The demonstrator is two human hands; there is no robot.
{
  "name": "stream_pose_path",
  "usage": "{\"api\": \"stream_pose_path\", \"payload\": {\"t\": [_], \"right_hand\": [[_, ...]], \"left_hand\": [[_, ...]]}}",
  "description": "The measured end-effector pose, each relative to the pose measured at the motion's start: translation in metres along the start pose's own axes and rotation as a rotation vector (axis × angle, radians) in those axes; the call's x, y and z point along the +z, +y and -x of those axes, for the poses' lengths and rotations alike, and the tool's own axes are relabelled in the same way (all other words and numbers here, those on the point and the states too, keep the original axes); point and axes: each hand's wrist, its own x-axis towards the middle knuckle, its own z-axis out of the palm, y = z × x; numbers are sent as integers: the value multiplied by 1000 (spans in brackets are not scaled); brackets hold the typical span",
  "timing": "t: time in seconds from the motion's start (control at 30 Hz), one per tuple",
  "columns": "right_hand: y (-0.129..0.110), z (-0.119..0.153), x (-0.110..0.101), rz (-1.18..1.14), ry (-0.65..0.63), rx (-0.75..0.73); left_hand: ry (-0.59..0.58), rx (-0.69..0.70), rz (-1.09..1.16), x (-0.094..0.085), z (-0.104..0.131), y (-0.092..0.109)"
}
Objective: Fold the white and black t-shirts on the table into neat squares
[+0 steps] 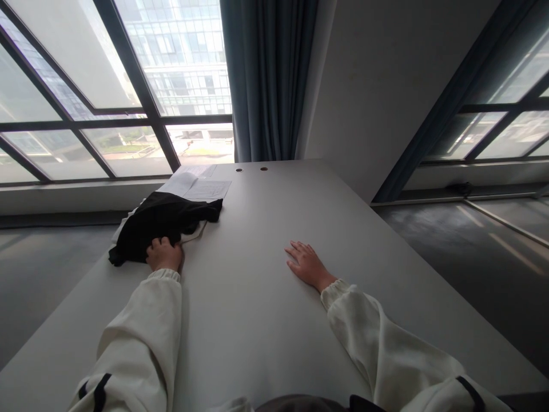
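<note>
A crumpled black garment (150,213) lies at the left side of the white table (253,297), with some white cloth showing at its edges. My left hand (165,254) is at the garment's near edge, its fingers curled into the black cloth. Flat on the tabletop to the right rests my right hand (307,265), fingers stretched out and slightly apart, holding nothing. Both forearms wear white sleeves with elastic cuffs.
Printed paper sheets (208,189) lie behind the garment, partly covered by it. Two round holes sit near the table's far edge. Beyond stand a dark blue curtain (270,80), a wall pillar (377,74) and large windows (184,63).
</note>
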Motion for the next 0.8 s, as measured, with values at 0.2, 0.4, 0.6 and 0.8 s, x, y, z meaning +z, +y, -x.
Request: {"api": "stream_pose_path", "payload": {"t": [0.2,0.4,0.6,0.8], "right_hand": [[2,-1,2,-2,3,-5],[2,-2,1,-6,-9,-3],[1,-1,-1,-7,-7,2],[2,-1,1,-7,-1,-7]], "left_hand": [[-13,-18,-34,-7,1,-10],[-1,-69,-15,-12,3,-24],[15,-107,-28,-12,-2,-31],[106,-127,-4,-12,0,-29]]}}
